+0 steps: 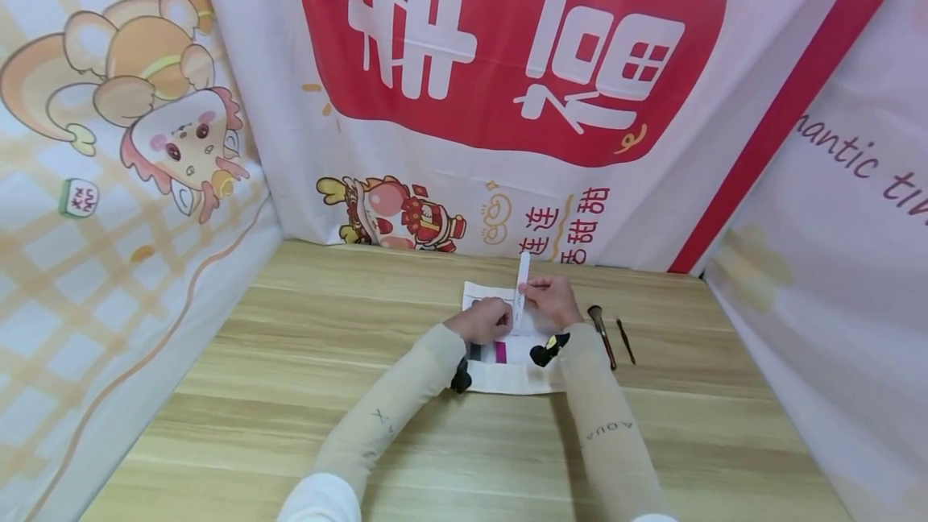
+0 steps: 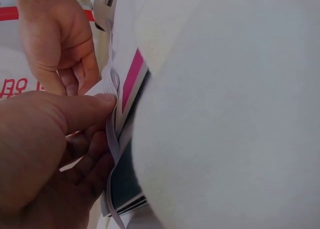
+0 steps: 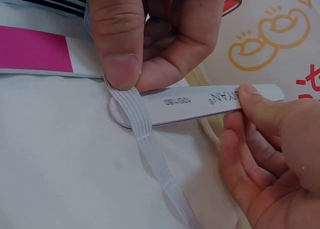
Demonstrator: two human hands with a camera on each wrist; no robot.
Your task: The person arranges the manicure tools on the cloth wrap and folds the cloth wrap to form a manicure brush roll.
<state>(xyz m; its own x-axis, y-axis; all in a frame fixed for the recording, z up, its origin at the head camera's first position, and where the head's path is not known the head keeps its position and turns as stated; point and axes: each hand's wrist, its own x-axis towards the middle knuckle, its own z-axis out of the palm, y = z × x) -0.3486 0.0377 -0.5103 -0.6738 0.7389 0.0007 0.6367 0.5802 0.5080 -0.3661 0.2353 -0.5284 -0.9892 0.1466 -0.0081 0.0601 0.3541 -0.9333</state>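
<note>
My right hand (image 1: 553, 300) pinches a white nail file (image 3: 185, 104), printed with grey lettering, between thumb and fingers near one end. The file's other, rounded end lies behind a white elastic band (image 3: 167, 174) in the right wrist view. My left hand (image 1: 489, 321) pinches that band between thumb and fingers, close beside the file's end. The band runs across a white cloth organizer (image 1: 515, 381) spread on the table. A flat piece with a magenta strip (image 3: 35, 50) and a dark flat piece (image 2: 125, 181) lie along the band on the left hand's side.
Right of the cloth, a makeup brush (image 1: 604, 338) with a brown handle and a thinner dark brush (image 1: 626, 341) lie on the wood-grain table (image 1: 326, 329). Printed fabric (image 1: 638, 208) hangs at the back edge and both sides.
</note>
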